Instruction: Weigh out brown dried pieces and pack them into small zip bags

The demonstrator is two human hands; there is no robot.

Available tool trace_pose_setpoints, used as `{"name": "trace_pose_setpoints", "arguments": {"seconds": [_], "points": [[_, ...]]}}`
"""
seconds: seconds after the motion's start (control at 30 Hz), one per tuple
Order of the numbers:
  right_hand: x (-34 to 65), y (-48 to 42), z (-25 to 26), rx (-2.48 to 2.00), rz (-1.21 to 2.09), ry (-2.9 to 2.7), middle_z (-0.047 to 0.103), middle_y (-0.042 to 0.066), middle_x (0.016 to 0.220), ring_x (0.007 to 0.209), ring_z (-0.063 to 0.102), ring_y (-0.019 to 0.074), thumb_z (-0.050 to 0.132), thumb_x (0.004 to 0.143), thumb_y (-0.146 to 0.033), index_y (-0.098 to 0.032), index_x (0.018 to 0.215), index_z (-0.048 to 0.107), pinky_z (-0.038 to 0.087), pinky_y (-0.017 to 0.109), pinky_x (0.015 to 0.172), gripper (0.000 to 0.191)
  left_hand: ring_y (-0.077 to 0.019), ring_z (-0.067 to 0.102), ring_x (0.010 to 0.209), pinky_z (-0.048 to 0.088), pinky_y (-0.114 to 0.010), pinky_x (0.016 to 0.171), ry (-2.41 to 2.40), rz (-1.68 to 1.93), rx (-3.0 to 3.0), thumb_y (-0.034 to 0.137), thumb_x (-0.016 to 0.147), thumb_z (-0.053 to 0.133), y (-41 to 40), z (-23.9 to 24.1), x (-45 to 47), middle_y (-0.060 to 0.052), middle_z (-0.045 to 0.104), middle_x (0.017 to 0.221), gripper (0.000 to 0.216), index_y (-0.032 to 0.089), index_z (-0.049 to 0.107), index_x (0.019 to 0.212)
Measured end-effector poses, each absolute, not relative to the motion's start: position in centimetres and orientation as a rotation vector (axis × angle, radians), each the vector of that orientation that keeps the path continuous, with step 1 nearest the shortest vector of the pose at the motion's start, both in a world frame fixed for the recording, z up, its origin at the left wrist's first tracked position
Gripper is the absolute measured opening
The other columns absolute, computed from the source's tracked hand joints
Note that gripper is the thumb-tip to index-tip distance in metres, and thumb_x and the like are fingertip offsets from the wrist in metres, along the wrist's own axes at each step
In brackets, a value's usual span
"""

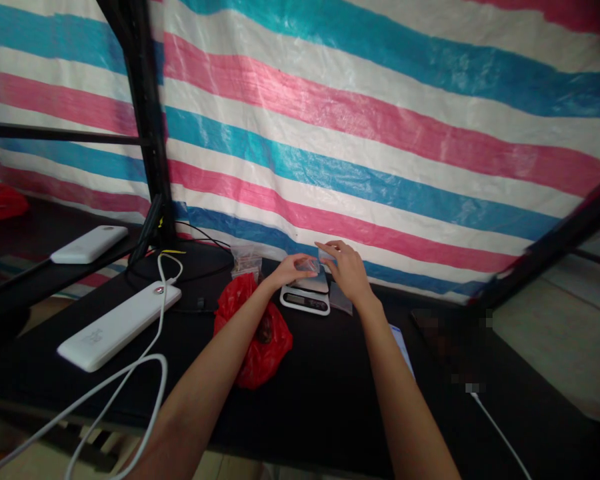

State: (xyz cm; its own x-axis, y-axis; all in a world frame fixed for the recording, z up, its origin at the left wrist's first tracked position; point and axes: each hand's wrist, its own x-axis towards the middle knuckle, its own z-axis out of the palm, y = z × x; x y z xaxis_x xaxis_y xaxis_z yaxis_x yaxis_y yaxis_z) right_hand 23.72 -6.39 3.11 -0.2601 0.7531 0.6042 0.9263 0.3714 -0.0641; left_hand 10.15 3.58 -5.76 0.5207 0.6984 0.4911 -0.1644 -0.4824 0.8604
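Both my hands reach over a small white digital scale [305, 300] at the back of the black table [330, 400]. My left hand [291, 269] and my right hand [347, 270] together hold a small clear plastic bag [314, 265] just above the scale's platform, fingers pinched on its edges. What the bag contains is too small to tell. A red plastic bag [253, 333] with something dark inside lies under my left forearm, left of the scale.
A white power bank [117, 327] with a white cable [130, 380] lies at the left; another white device [89, 244] rests on a side shelf. Clear bags [246, 259] sit behind the red one. A black pole [145, 120] and a striped tarp [380, 133] stand behind.
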Motion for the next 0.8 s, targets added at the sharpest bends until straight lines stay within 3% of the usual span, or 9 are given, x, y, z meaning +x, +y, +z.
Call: {"name": "trace_pose_setpoints", "arguments": {"seconds": [0.13, 0.3, 0.5, 0.67, 0.8], "points": [[23.8, -7.0, -0.3, -1.317, -0.172, -1.792, 0.056, 0.006, 0.111, 0.102, 0.051, 0.0223, 0.046, 0.083, -0.034, -0.025, 0.118, 0.052, 0.039, 0.035, 0.087, 0.036, -0.0262, 0.054, 0.096, 0.036, -0.038, 0.091, 0.706, 1.085, 2.068, 0.038, 0.058, 0.073, 3.5, -6.5, 10.1, -0.012, 0.062, 0.101, 0.055, 0.01, 0.061, 0.103], [23.8, -7.0, -3.6, -1.279, 0.028, -1.654, 0.058, 0.007, 0.11, 0.099, 0.053, 0.0219, 0.051, 0.079, -0.037, -0.021, 0.111, 0.056, 0.041, 0.035, 0.085, 0.036, -0.0319, 0.038, 0.117, 0.025, -0.043, 0.1, 0.83, 1.103, 2.164, 0.039, 0.056, 0.074, 3.6, -5.6, 9.8, -0.016, 0.046, 0.124, 0.079, 0.011, 0.045, 0.124], [21.4, -8.5, -2.3, -1.216, 0.069, -1.641, 0.059, 0.008, 0.109, 0.1, 0.053, 0.0225, 0.053, 0.079, -0.035, -0.021, 0.109, 0.055, 0.041, 0.036, 0.085, 0.034, -0.0343, 0.025, 0.125, 0.017, -0.048, 0.103, 0.812, 1.02, 2.371, 0.042, 0.061, 0.071, 2.2, -1.4, 3.7, -0.015, 0.035, 0.133, 0.065, 0.017, 0.051, 0.118], [16.0, -11.7, -1.2, -1.067, 0.221, -2.085, 0.059, 0.004, 0.107, 0.098, 0.053, 0.0201, 0.056, 0.079, -0.029, -0.025, 0.109, 0.054, 0.04, 0.035, 0.086, 0.031, -0.0308, 0.015, 0.131, 0.019, -0.044, 0.104, 0.704, 0.72, 2.473, 0.046, 0.057, 0.071, -1.9, -1.5, -3.0, -0.012, 0.011, 0.143, 0.098, 0.026, 0.019, 0.137], [13.7, -13.1, -2.1, -1.079, 0.217, -2.452, 0.06, 0.003, 0.101, 0.094, 0.053, 0.0191, 0.063, 0.074, -0.023, -0.024, 0.106, 0.056, 0.04, 0.033, 0.084, 0.033, -0.0273, 0.037, 0.12, 0.029, -0.037, 0.099, 0.793, 0.527, 2.506, 0.044, 0.062, 0.068, -4.1, -2.9, -5.8, -0.014, 0.031, 0.132, 0.089, 0.021, 0.023, 0.135]]}}
